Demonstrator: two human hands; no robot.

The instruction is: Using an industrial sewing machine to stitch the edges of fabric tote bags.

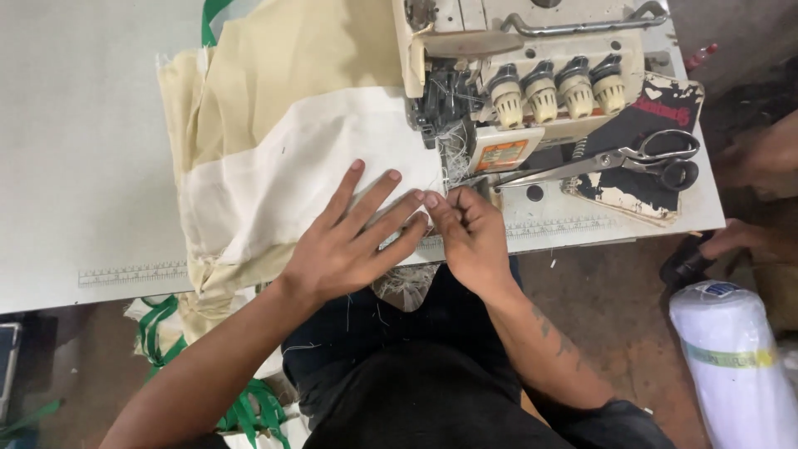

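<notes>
Nearest to me, my lap in dark trousers (432, 374) fills the bottom of the view, with green strapping (158, 333) trailing down at the left beside the table's front edge and a white roll of material (731, 366) standing at the right.

At the edge of the white table (83, 150), my left hand (353, 241) lies flat with its fingers spread wide, pressing down on the cream fabric (283, 166); it grips nothing, only holds the cloth against the tabletop. Just beside it, touching at the fingertips, my right hand (470, 237) is curled, thumb and forefinger pinched together at the cloth's near right corner. Whether they have the fabric edge or a loose thread I cannot tell.

The fabric spreads from my hands back and to the left across the table, a paler panel over a more yellow layer, and its right edge runs up to the needle area of the overlock sewing machine (532, 75). Large metal scissors (623, 158) rest on the machine's bed to the right, blades pointing towards my right hand.

At the far right edge, another person's hands (761, 158) show, well apart from mine.
</notes>
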